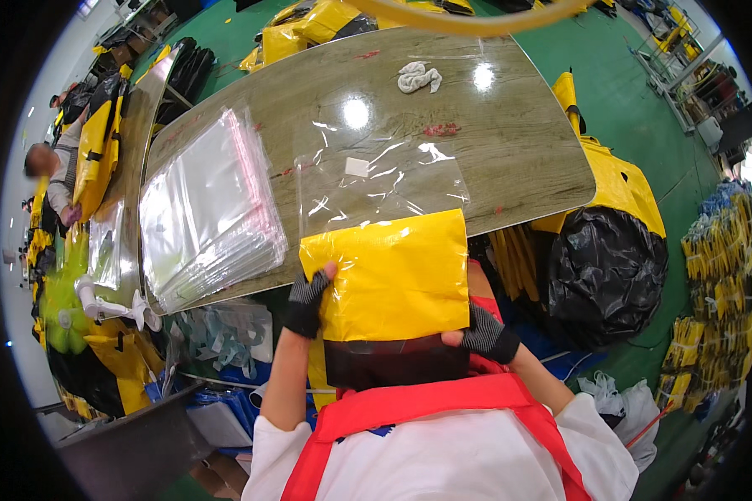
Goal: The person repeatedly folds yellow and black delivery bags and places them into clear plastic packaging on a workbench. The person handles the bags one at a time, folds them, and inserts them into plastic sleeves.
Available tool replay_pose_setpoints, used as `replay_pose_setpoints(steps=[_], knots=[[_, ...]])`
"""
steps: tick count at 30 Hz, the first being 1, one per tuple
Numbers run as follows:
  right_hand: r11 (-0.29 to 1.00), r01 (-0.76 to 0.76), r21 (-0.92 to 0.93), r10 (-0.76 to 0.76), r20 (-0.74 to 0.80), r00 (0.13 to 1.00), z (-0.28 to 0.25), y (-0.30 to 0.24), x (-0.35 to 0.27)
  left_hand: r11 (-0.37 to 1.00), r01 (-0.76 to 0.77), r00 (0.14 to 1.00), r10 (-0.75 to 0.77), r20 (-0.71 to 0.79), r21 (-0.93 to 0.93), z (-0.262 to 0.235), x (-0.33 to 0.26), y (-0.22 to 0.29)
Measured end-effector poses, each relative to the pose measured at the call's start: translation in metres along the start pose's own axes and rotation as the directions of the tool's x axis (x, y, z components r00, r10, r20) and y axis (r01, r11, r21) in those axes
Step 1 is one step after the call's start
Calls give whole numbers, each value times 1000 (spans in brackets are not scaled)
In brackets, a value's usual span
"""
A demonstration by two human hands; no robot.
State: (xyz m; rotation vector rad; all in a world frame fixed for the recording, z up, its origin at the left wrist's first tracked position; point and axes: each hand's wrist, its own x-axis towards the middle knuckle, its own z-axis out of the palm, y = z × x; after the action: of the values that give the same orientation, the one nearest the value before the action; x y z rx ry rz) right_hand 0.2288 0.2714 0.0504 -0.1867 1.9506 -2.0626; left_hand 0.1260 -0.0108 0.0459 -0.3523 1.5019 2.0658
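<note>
A folded yellow and black plastic-like piece [384,275] is held flat between my hands at the table's near edge. My left hand [307,301], in a fingerless dark grey glove, grips its left side with the thumb on top. On its lower right edge, my right hand [485,334] in a matching glove has closed, thumb on top; the other fingers are partly hidden. Beyond the piece lies a clear plastic bag [393,188] with a small white square [357,167] on or in it. The yellow far edge meets the bag's near edge; whether it is inside, I cannot tell.
A stack of clear bags [209,200] lies on the wooden table [309,92] to the left, a crumpled white cloth [419,77] at the far side. A small green fan [63,309] is clamped at left. Yellow and black bundles [610,259] stand at right; a co-worker [58,171] is far left.
</note>
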Motion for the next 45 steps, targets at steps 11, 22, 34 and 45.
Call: replay_pose_setpoints(steps=[11, 22, 34, 45], knots=[[991, -127, 45, 134, -187, 973, -14, -1, 6, 994, -104, 994, 104, -25, -16, -7, -22, -14], [983, -156, -91, 147, -101, 984, -27, 10, 1, 980, -104, 994, 98, -40, -169, -20, -5, -30], [959, -157, -237, 158, -13, 987, -40, -25, 15, 953, 22, 990, 21, 137, -303, -3, -1, -23], [934, -225, 276, 244, -37, 969, -6, 4, -25, 983, 153, 987, -156, -27, -99, -32, -48, -118]])
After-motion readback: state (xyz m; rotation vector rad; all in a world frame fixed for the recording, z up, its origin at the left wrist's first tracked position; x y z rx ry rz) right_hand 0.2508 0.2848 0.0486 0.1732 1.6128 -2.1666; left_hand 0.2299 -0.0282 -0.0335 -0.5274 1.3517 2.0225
